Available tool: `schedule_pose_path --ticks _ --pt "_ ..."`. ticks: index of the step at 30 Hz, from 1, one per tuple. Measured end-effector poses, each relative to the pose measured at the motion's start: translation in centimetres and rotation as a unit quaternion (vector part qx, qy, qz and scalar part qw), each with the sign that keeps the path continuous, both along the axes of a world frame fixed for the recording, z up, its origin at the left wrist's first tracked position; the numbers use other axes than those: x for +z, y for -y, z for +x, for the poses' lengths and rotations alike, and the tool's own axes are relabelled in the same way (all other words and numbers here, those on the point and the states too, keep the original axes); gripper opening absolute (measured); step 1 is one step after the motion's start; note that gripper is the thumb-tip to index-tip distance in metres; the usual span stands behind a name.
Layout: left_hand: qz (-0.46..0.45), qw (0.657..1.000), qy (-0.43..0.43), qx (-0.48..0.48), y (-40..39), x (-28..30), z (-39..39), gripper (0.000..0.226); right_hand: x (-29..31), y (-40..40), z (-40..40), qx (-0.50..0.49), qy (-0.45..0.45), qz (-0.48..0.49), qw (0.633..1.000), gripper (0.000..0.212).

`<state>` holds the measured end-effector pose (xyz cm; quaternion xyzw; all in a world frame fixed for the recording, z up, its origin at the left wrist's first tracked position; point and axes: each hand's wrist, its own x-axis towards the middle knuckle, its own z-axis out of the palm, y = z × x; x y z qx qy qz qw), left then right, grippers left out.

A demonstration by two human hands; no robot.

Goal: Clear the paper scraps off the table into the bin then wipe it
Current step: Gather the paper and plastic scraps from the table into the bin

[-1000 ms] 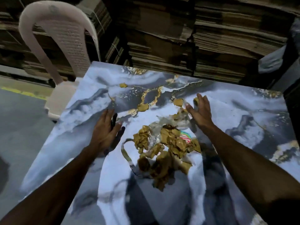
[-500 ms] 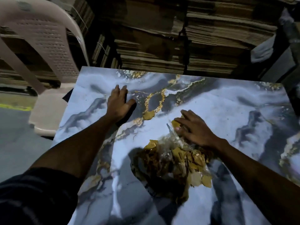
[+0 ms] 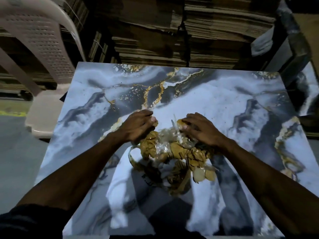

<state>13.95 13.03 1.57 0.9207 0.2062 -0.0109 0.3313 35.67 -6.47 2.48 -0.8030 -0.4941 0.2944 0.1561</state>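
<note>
fingers of the left hand are curled in loosely, thumb tucked against a brown scrap at the far left edge of the heap; whether they actually pinch it i cannot tell. the right hand lies palm down with its fingers bent over the far right of the heap, pressing on crinkled clear plastic and a tan piece. the paper scraps sit bunched in one pile at the centre of the frame, on the marbled blue, white and gold surface, just below both hands. a pale plastic chair stands at the upper left, and stacked flat cardboard fills the top of the frame.
</note>
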Motion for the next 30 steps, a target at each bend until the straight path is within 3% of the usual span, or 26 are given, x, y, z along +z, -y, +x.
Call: schedule_pose_path --ticks 1,4,5,7,9,10,13,14,17,25,27,30 --pt "-0.044 0.998 0.019 0.034 0.9 0.7 -0.7 0.070 0.4 0.7 0.0 -0.041 -0.037 0.046 0.997 0.063" --pt "-0.140 0.971 0.064 0.185 2.5 1.4 -2.6 0.054 1.7 3.4 -0.1 -0.186 -0.113 0.169 0.961 0.027" --pt "-0.115 0.969 0.068 0.208 3.0 1.2 -3.6 0.045 1.7 4.6 0.0 -0.221 -0.114 0.194 0.949 0.024" --pt "-0.020 0.968 0.054 0.246 4.2 1.1 -6.4 0.041 1.2 7.2 0.2 -0.263 -0.125 0.211 0.933 0.029" --pt "-0.042 0.959 0.035 0.277 5.5 0.3 -9.4 0.043 0.3 9.9 -0.1 -0.275 -0.126 0.188 0.934 0.036" --pt "0.016 0.959 0.026 0.281 5.7 -1.1 -10.9 0.045 -0.4 11.1 -0.4 -0.276 -0.118 0.170 0.939 0.041" --pt "0.000 0.908 -0.004 0.419 8.6 -1.8 -12.8 0.056 -1.5 12.8 -2.4 -0.286 -0.105 0.164 0.938 0.057" --pt "0.036 0.899 0.010 0.437 9.5 -2.4 -13.1 0.056 -1.7 12.9 -3.4 -0.291 -0.092 0.164 0.938 0.066" --pt "0.095 0.900 0.041 0.422 12.3 -2.6 -12.0 0.044 -2.0 12.2 -6.1 -0.289 -0.056 0.139 0.946 0.074" --pt "-0.099 0.907 0.146 0.383 14.6 -2.1 -5.8 0.073 -2.6 9.3 -8.4 -0.256 -0.115 0.180 0.943 0.065" --pt "-0.078 0.909 0.159 0.377 13.4 -1.9 -5.5 0.076 -1.9 8.8 -6.8 -0.266 -0.087 0.182 0.942 0.072" --pt "-0.026 0.942 0.110 0.315 10.6 -1.3 -4.5 0.081 -0.6 6.7 -4.1 -0.197 -0.045 0.140 0.969 0.073"
